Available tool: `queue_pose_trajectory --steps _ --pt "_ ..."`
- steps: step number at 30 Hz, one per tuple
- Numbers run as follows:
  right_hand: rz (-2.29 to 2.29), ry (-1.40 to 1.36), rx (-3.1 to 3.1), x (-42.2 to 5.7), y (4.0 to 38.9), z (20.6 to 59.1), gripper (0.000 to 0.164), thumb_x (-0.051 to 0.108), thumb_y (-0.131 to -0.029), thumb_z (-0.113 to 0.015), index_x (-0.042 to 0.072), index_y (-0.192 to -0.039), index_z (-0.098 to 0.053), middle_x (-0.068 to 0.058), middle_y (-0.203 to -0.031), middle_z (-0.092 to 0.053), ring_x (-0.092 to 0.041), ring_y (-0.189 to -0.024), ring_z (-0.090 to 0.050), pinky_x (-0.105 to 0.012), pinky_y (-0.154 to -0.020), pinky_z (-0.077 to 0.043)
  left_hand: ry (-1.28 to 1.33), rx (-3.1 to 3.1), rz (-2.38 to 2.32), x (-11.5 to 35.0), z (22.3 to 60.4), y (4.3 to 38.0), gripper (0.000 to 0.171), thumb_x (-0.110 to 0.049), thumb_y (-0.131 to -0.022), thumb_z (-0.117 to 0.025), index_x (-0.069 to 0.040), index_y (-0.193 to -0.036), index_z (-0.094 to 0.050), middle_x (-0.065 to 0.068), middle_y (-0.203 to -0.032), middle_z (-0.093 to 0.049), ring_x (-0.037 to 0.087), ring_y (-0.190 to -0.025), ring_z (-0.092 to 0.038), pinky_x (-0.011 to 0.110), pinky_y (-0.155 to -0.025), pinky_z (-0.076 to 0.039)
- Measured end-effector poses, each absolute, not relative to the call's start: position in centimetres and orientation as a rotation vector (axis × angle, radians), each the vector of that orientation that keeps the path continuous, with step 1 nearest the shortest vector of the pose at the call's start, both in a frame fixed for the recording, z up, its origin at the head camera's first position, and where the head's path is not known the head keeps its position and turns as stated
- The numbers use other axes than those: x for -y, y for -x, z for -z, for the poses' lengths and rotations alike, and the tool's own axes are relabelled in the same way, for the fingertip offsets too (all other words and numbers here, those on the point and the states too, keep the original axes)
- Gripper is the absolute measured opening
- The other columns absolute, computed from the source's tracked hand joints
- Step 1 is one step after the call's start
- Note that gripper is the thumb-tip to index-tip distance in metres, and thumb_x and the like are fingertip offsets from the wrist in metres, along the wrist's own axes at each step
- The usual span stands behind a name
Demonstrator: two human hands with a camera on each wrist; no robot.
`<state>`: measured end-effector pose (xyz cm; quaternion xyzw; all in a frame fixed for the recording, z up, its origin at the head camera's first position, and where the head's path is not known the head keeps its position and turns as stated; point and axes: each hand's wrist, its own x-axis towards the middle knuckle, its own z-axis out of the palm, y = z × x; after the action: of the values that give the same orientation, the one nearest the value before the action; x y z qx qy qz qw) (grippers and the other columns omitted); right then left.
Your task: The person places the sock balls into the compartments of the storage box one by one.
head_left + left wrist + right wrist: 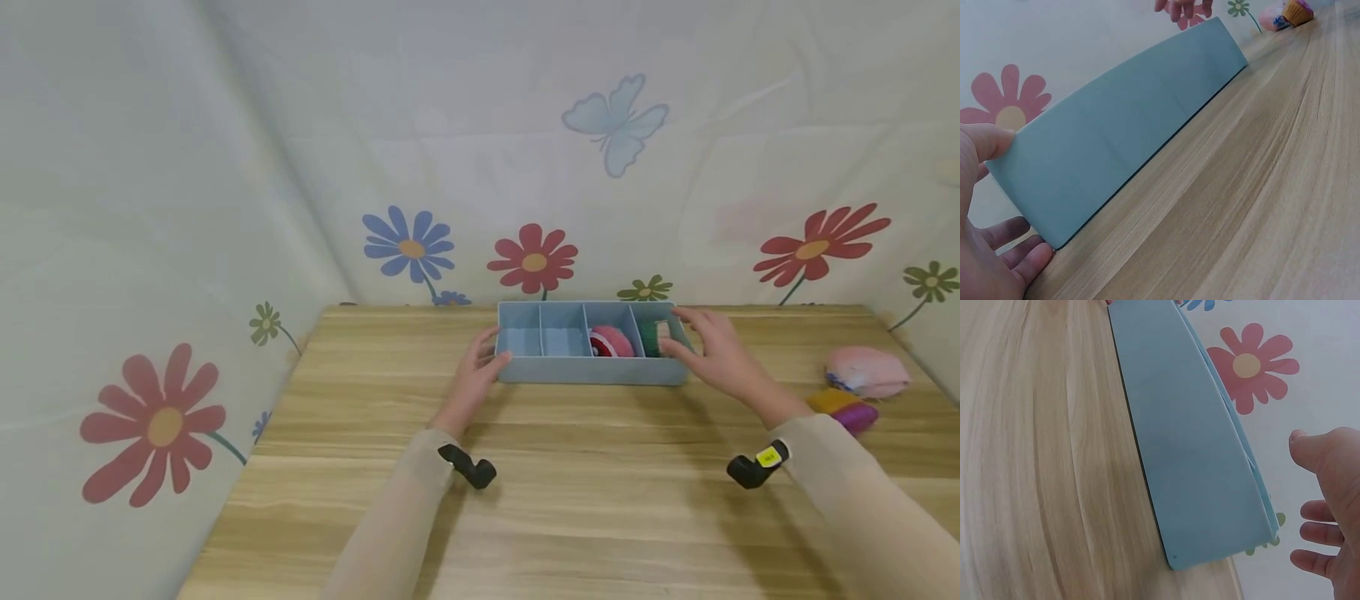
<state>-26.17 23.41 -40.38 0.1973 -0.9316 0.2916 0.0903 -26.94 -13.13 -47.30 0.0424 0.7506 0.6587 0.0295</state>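
Box (592, 371) sits near the tabletop (585, 500)'s back edge, a pink toy (617, 341) and green toy (650, 340) in its right compartments. The left hand (476, 372) clamps thumb and fingers on its left end; the right hand (718, 354), fingers apart, hovers by the right.

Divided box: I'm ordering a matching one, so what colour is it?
The divided box is plain light blue, showing best in the right wrist view.

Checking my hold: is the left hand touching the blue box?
Touching: the left wrist view shows the left hand with its thumb on the box at one corner.
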Motion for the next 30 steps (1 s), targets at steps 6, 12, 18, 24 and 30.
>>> queue_pose_trajectory --steps 6,12,18,24,30 --pt "-0.844 -0.554 2.790 -24.2 25.6 40.4 0.059 0.028 -0.090 -0.063 -0.004 -0.134 -0.041 -0.027 -0.129 -0.042 -0.043 -0.114 -0.036 -0.061 -0.088 -0.032 -0.134 -2.266 -2.036 13.1 46.1 26.5 0.053 -0.024 -0.093 -0.057 -0.021 -0.142 -0.036 0.025 -0.139 -0.036 0.035 -0.123 -0.041 0.049 -0.094 -0.040" --pt "-0.842 -0.561 2.787 -24.9 25.3 40.5 0.058 0.030 -0.091 -0.061 -0.003 -0.134 -0.040 -0.028 -0.128 -0.043 -0.045 -0.117 -0.033 -0.063 -0.089 -0.030 -0.146 -2.298 -2.008 13.0 44.5 25.4 0.052 -0.020 -0.094 -0.055 -0.016 -0.142 -0.036 0.027 -0.138 -0.036 0.036 -0.123 -0.041 0.048 -0.093 -0.040" --pt "-0.822 -0.568 2.764 -25.4 24.9 40.8 0.055 0.026 -0.091 -0.061 -0.005 -0.133 -0.041 -0.029 -0.124 -0.045 -0.045 -0.114 -0.035 -0.062 -0.087 -0.032 -0.153 -2.311 -2.005 13.0 44.5 25.4 0.054 -0.020 -0.094 -0.055 -0.012 -0.143 -0.034 0.027 -0.137 -0.037 0.038 -0.123 -0.041 0.048 -0.093 -0.041" --pt "-0.818 -0.559 2.752 -25.8 24.7 41.2 0.055 0.025 -0.091 -0.062 -0.006 -0.131 -0.042 -0.029 -0.122 -0.045 -0.044 -0.111 -0.037 -0.061 -0.085 -0.034 -0.135 -2.314 -1.991 13.0 44.4 25.4 0.051 -0.020 -0.094 -0.056 -0.016 -0.142 -0.037 0.028 -0.137 -0.037 0.037 -0.123 -0.041 0.048 -0.093 -0.041" --pt "-0.827 -0.551 2.733 -26.5 24.5 41.2 0.053 0.024 -0.091 -0.061 -0.006 -0.130 -0.043 -0.030 -0.121 -0.046 -0.045 -0.109 -0.037 -0.060 -0.083 -0.034 -0.150 -2.299 -2.009 12.9 44.4 25.5 0.052 -0.021 -0.094 -0.056 -0.018 -0.142 -0.036 0.027 -0.139 -0.036 0.036 -0.123 -0.041 0.047 -0.092 -0.041"
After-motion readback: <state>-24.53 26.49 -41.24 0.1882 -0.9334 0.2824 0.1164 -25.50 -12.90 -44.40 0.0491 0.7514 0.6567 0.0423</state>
